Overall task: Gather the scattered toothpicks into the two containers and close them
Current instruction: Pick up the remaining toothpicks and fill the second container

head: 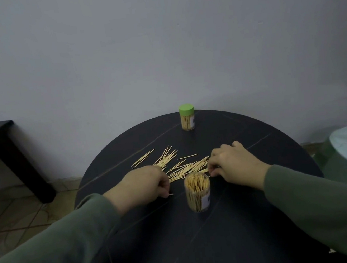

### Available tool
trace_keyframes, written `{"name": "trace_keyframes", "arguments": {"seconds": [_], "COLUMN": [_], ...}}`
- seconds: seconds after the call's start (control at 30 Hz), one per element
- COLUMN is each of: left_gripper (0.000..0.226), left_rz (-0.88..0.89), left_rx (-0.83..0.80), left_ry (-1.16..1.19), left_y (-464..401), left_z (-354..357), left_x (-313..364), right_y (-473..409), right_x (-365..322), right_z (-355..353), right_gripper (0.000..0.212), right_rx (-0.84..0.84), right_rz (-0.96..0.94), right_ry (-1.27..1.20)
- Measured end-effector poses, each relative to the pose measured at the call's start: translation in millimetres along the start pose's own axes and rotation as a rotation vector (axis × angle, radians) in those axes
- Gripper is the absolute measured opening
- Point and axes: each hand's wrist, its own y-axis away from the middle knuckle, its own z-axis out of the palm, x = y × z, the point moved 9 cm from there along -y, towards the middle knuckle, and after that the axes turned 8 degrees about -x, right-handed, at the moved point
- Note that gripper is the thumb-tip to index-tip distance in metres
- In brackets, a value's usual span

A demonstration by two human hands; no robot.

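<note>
Right then, both my hands were down on the round black table [244,221]. My left hand [144,184] was curled up, and its fingers pinched one toothpick [171,194] whose tip stuck out toward three o'clock. My right hand [233,163] was curled too, with its fingertips on a toothpick near the jar's rim; I could not tell if it had a firm grip. Between my hands, at six o'clock from the pile, stood the open jar [198,191], upright and packed full of toothpicks, with no lid on it. The loose toothpicks [178,163] lay flat in a messy pile just past my hands, spreading out toward ten o'clock. Far off at twelve o'clock, near the back edge of the table, stood the other jar [187,119], upright, with its green lid [186,109] on. My sleeves [52,255] were dark green.
</note>
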Motion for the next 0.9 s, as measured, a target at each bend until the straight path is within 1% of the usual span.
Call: {"name": "trace_keyframes", "arguments": {"seconds": [0.07, 0.13, 0.2, 0.27, 0.33, 0.43, 0.53, 0.67, 0.9], "left_gripper": [0.008, 0.011, 0.017, 0.027, 0.033, 0.028, 0.021, 0.021, 0.02], "left_rz": [-0.019, -0.048, -0.093, -0.142, -0.172, -0.186, -0.174, -0.158, -0.171], "left_rx": [0.113, 0.192, 0.233, 0.239, 0.223, 0.234, 0.251, 0.216, 0.237], "left_ry": [0.052, 0.115, 0.165, 0.225, 0.286, 0.274, 0.172, 0.066, -0.055], "left_y": [-6, -11, -15, -17, -19, -20, -18, -18, -17], "left_z": [-5, -9, -11, -12, -10, -13, -20, -21, -22], "left_x": [0, -4, -11, -21, -27, -26, -18, -10, 3], "right_y": [-4, -8, -12, -16, -19, -21, -21, -20, -17], "right_x": [2, 5, 7, 7, 7, 4, -1, -7, -15], "right_z": [0, 1, 2, 3, 5, 7, 5, 7, 2], "right_gripper": [0.021, 0.031, 0.048, 0.056, 0.054, 0.047, 0.042, 0.039, 0.032], "right_rx": [0.02, 0.025, 0.024, 0.019, 0.008, 0.004, 0.02, 0.031, 0.073], "right_rz": [0.029, 0.061, 0.079, 0.071, 0.051, 0.017, -0.017, -0.044, -0.037], "right_ry": [0.005, -0.036, -0.074, -0.057, -0.046, -0.036, 0.022, 0.091, 0.188]}}
